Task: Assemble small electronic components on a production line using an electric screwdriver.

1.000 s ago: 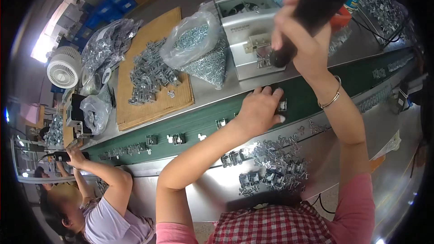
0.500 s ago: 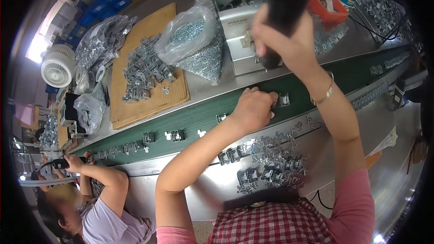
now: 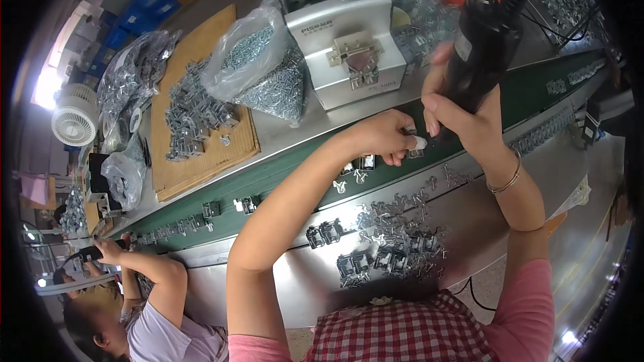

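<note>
My right hand [image 3: 473, 124] is wrapped round a black electric screwdriver [image 3: 484, 50], its lower end pointing down just right of my left hand. The tool's tip is hard to make out. On the green conveyor belt [image 3: 295, 175], my left hand [image 3: 388, 135] pinches a small metal bracket [image 3: 416, 154], partly hidden by the fingers. A white covering shows on one fingertip. Next to that hand, another bracket [image 3: 366, 162] and a loose Y-shaped metal piece [image 3: 340, 186] lie at the belt's near side.
Beyond the belt stands a silver screw feeder [image 3: 349, 47], with a bag of screws [image 3: 272, 84] and brackets piled on cardboard [image 3: 245, 137] to its left. Loose metal pieces [image 3: 396, 218] cover the near steel ledge. At far left, a co-worker [image 3: 157, 325] holds another black tool.
My right hand has brought the screwdriver down from in front of the screw feeder to beside my left hand. My left fingers now pinch a bracket. The whole view has shifted slightly.
</note>
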A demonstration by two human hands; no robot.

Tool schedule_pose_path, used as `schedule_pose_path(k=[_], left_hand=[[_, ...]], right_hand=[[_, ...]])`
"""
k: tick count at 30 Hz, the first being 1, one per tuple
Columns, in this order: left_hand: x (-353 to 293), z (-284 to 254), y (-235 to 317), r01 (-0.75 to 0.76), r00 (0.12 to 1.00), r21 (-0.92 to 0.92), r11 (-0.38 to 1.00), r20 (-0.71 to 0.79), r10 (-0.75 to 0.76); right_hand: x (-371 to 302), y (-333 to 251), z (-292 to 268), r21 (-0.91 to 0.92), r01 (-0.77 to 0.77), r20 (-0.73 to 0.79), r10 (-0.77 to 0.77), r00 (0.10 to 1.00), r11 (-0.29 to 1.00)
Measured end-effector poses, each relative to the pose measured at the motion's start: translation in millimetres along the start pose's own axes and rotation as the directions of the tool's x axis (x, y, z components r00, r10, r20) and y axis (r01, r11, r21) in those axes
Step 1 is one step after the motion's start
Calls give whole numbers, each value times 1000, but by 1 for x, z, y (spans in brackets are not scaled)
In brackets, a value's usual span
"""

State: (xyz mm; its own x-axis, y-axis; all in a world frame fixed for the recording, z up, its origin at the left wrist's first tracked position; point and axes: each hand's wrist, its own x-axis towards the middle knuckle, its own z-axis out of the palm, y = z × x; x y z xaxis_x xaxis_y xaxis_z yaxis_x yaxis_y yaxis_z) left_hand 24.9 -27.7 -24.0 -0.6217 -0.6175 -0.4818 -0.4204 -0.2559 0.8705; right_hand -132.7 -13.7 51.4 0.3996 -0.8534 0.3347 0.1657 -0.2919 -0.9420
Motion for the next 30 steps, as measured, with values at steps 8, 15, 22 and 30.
schedule_pose_path(k=[8, 15, 22, 30], left_hand=[[-7, 6, 7, -96, 986, 301, 949, -100, 131], [-12, -10, 31, -54, 987, 417, 907, 163, -16], [2, -15, 22, -55, 983, 349, 935, 181, -10], [46, -24, -52, -353, 935, 415, 839, 123, 333]], right_hand=[[-10, 0, 6, 20, 36, 39, -37, 999, 999], [-10, 5, 13, 45, 22, 18, -23, 1000, 999], [-12, 13, 11, 28, 32, 6, -32, 999, 999], [-21, 27, 14, -184, 595, 462, -466, 755, 782]])
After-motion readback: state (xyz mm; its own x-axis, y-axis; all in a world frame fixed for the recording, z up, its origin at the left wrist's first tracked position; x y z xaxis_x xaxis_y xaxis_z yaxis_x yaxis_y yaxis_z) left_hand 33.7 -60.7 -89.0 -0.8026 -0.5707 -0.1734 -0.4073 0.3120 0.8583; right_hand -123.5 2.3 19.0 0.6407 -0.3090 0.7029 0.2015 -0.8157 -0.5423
